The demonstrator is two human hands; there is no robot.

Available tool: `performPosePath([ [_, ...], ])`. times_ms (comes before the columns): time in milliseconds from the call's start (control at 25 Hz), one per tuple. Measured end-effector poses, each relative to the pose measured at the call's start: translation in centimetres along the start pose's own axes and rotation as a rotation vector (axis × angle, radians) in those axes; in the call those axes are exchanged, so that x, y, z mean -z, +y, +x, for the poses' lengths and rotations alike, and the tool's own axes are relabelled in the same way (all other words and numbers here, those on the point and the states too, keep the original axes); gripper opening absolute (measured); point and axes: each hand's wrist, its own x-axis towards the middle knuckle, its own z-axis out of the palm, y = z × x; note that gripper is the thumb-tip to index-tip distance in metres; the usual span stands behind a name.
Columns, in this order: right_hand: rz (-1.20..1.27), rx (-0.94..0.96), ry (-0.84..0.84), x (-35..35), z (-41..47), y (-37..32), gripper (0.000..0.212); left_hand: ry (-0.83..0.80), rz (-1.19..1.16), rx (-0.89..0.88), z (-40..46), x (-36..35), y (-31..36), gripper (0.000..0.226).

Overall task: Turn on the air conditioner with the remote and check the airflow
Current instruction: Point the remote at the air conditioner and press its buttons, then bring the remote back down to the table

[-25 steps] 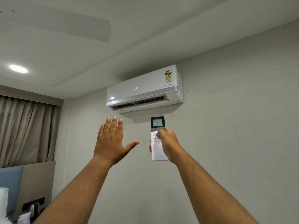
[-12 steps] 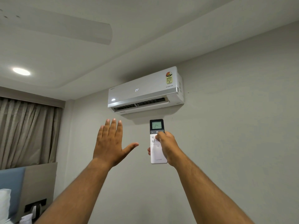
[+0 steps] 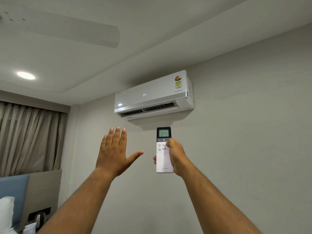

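A white air conditioner (image 3: 152,93) hangs high on the wall. Its front panel shows 24 and its lower flap stands open over dark vents. My right hand (image 3: 176,156) grips a white remote (image 3: 164,163) upright below the unit, thumb on the upper buttons, and the remote's screen reads 24. My left hand (image 3: 114,154) is raised flat beneath the vents, back toward me, fingers together and thumb spread, holding nothing.
A ceiling fan blade (image 3: 67,31) reaches out at top left, near a lit round ceiling light (image 3: 25,75). Beige curtains (image 3: 30,137) hang at the left. A blue headboard (image 3: 11,196) and a white pillow (image 3: 5,215) sit at bottom left.
Both hands have stayed raised below the unit. The view has shifted slightly, and my right thumb has slid a little to the right on the remote's buttons.
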Motion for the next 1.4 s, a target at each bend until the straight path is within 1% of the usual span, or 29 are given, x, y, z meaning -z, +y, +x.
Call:
performPosePath([
  [80, 0.003, -0.005, -0.008, -0.3, -0.2, 0.1, 0.021, -0.026, -0.033, 0.009, -0.1, -0.1, 0.0, 0.110],
  [280, -0.015, -0.018, -0.020, -1.0, -0.5, 0.3, 0.022, -0.086, -0.155, 0.073, -0.3, -0.2, 0.3, 0.110],
  [400, -0.035, -0.020, -0.004, -1.5, -0.3, 0.6, 0.021, -0.121, -0.240, 0.123, -0.4, -0.2, 0.4, 0.102],
  [480, -0.015, -0.019, -0.006, -1.9, -0.3, 0.7, 0.025, -0.143, -0.342, 0.178, -0.3, -0.3, 0.4, 0.092],
  [560, 0.009, -0.007, -0.013, -2.6, -0.4, 0.6, 0.026, -0.145, -0.495, 0.254, -0.2, -0.3, 0.8, 0.075],
  [720, -0.025, 0.023, -0.006, -4.8, -0.9, 0.3, 0.019, -0.019, -0.771, 0.393, 0.4, 0.6, 1.3, 0.040],
  [800, -0.064, 0.018, -0.036, -6.4, -1.3, 0.5, 0.019, 0.001, -0.906, 0.461, 0.1, 1.6, 1.1, 0.022],
  [840, -0.074, 0.011, -0.066, -7.3, -1.6, 0.7, 0.020, -0.005, -0.960, 0.491, -0.2, 2.2, 0.8, 0.018],
  [880, -0.070, 0.005, -0.100, -8.5, -1.9, 1.1, 0.021, -0.011, -0.995, 0.517, -0.6, 2.5, 0.3, 0.020],
  [1120, 0.008, -0.039, -0.266, -16.4, -3.6, 4.7, 0.024, -0.009, -0.987, 0.697, -4.5, 4.5, -5.6, 0.019],
  [1320, 0.082, -0.157, -0.423, -22.8, -6.3, 7.8, 0.027, 0.020, -0.946, 0.896, -9.2, 6.8, -11.3, 0.018],
  [1400, 0.090, -0.200, -0.486, -25.2, -7.6, 9.6, 0.026, 0.026, -0.926, 0.992, -11.7, 7.4, -13.8, 0.013],
])
